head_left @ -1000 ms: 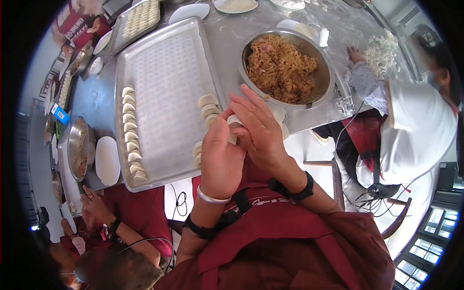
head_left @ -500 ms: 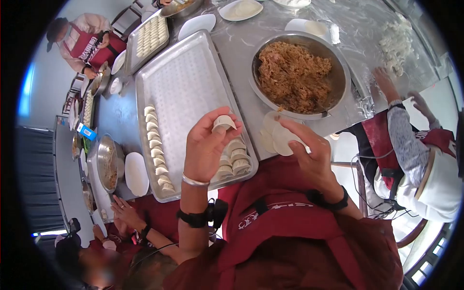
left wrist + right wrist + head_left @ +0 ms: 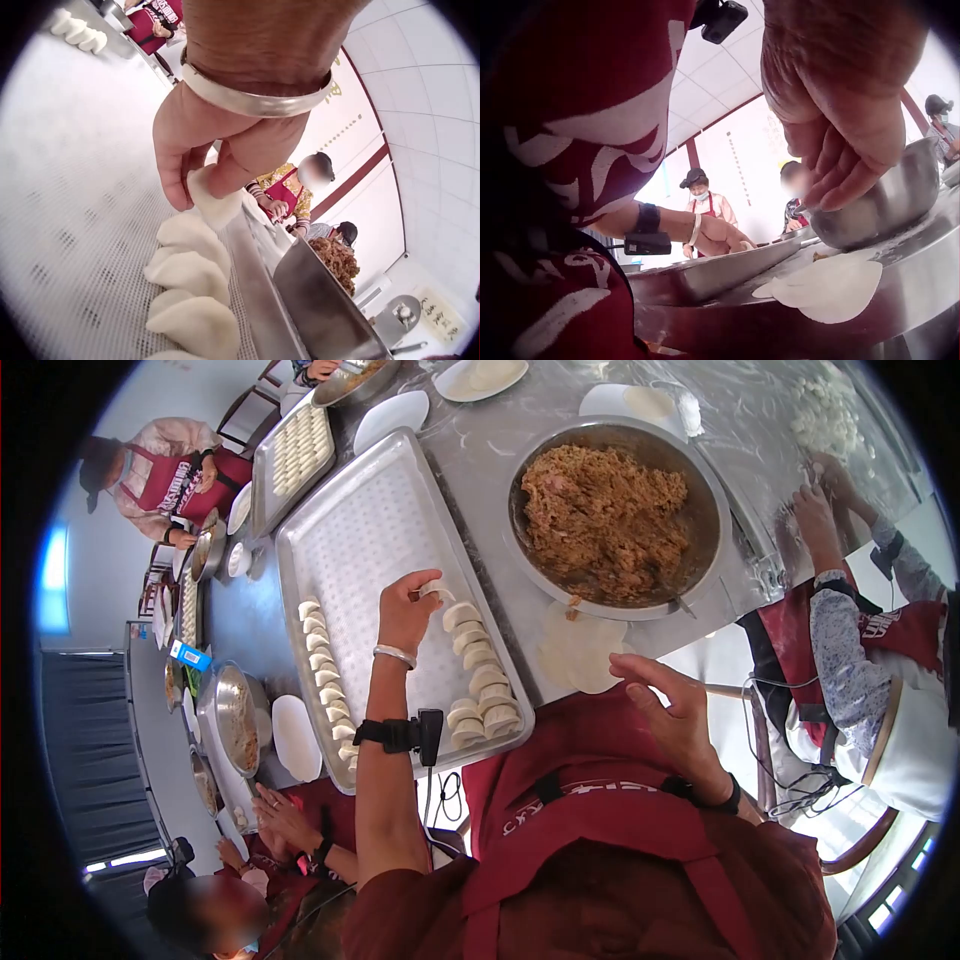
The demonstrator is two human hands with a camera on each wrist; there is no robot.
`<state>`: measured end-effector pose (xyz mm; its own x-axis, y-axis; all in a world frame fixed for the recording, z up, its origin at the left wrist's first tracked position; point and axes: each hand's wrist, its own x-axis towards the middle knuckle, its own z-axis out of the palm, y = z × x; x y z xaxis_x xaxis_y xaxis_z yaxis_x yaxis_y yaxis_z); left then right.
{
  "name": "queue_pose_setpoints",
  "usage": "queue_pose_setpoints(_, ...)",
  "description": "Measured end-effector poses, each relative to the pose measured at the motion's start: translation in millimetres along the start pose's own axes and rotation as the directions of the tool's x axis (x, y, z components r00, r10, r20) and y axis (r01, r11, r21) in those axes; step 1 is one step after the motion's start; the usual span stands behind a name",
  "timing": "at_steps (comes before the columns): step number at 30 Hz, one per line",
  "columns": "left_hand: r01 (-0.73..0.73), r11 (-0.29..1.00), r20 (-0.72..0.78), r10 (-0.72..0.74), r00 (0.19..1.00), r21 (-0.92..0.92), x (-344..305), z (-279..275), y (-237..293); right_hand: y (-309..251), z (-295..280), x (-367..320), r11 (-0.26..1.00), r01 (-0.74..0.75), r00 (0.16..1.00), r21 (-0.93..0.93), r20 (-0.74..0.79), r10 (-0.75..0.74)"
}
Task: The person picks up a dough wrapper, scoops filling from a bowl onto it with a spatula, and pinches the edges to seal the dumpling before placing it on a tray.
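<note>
The left hand [image 3: 408, 612] pinches a folded dumpling [image 3: 436, 592] over the metal tray [image 3: 370, 510], at the upper end of the right-hand row of dumplings [image 3: 478, 654]. In the left wrist view the left hand [image 3: 232, 135] holds that dumpling [image 3: 214, 201] by its edge, close to the last one in the row [image 3: 196, 236]. Near the table edge the right hand [image 3: 672, 705] hangs with its fingers extended, holding nothing, beside round dough wrappers [image 3: 580, 650]. The right wrist view shows the right hand [image 3: 847, 135] above the wrappers [image 3: 829, 289].
A steel bowl of brown filling [image 3: 608, 510] stands right of the tray. Another row of dumplings [image 3: 325, 670] lines the tray's left side. White plates [image 3: 392, 420], a second dumpling tray [image 3: 292, 458] and other people surround the table.
The left hand has moved from beside the right hand to over the tray, carrying the dumpling to the row's upper end. The right hand has parted from it and stays near the wrappers.
</note>
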<state>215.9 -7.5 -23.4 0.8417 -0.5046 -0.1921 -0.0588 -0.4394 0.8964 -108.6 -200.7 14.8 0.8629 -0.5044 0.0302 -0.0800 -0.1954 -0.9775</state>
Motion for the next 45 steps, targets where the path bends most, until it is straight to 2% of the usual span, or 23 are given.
queue_pose_setpoints(4,-0.061,0.998,-0.010,0.061,0.998,0.017,9,5,-11,3,1,1,1.000,-0.025,1.000,0.010,0.007,0.025)
queue_pose_setpoints(7,-0.004,0.995,-0.014,0.005,1.000,0.101,7,11,-8,1,2,4,0.999,-0.054,0.998,-0.010,0.020,0.054)
queue_pose_setpoints(10,0.047,0.999,-0.018,-0.047,0.999,0.009,10,16,-18,6,4,4,0.998,-0.057,0.998,0.006,0.025,0.057)
queue_pose_setpoints(13,0.003,1.000,-0.003,-0.003,1.000,0.015,11,19,-25,5,6,4,0.999,-0.049,0.998,-0.014,0.032,0.049)
queue_pose_setpoints(16,-0.052,0.969,-0.015,0.057,0.998,0.240,7,21,-23,7,8,2,0.998,-0.059,0.998,-0.012,0.030,0.059)
queue_pose_setpoints(19,-0.177,0.891,0.017,0.187,0.982,0.418,3,20,-15,8,9,3,0.997,-0.074,0.997,-0.016,0.036,0.074)
queue_pose_setpoints(22,-0.386,0.761,0.076,0.409,0.909,0.521,3,19,-19,16,8,0,0.998,-0.051,0.998,-0.046,0.019,0.052)
queue_pose_setpoints(25,-0.434,0.709,0.117,0.450,0.885,0.556,5,20,-23,21,7,-3,0.993,-0.089,0.996,-0.079,-0.027,0.087)
queue_pose_setpoints(30,-0.401,0.712,0.126,0.408,0.904,0.576,0,20,-17,46,5,-4,0.988,-0.072,0.993,-0.136,-0.104,0.058)
queue_pose_setpoints(31,-0.400,0.717,0.130,0.402,0.906,0.571,-2,20,-16,51,6,-2,0.984,-0.032,0.993,-0.174,-0.115,0.012)
queue_pose_setpoints(34,-0.422,0.652,0.014,0.534,0.846,0.630,-17,24,-3,61,11,5,0.952,0.063,0.983,-0.299,-0.146,-0.111)
queue_pose_setpoints(37,-0.367,0.815,-0.169,0.481,0.860,0.449,-49,37,28,66,19,12,0.891,0.107,0.963,-0.442,-0.177,-0.204)
queue_pose_setpoints(39,-0.389,0.844,-0.134,0.462,0.877,0.369,-66,51,39,69,24,17,0.835,0.126,0.947,-0.535,-0.185,-0.261)
queue_pose_setpoints(41,-0.394,0.886,-0.073,0.422,0.904,0.244,-83,73,52,67,29,18,0.819,0.118,0.956,-0.562,-0.159,-0.247)
queue_pose_setpoints(45,-0.342,0.923,0.006,0.347,0.938,0.175,-88,105,44,66,31,19,0.816,0.114,0.965,-0.566,-0.134,-0.227)
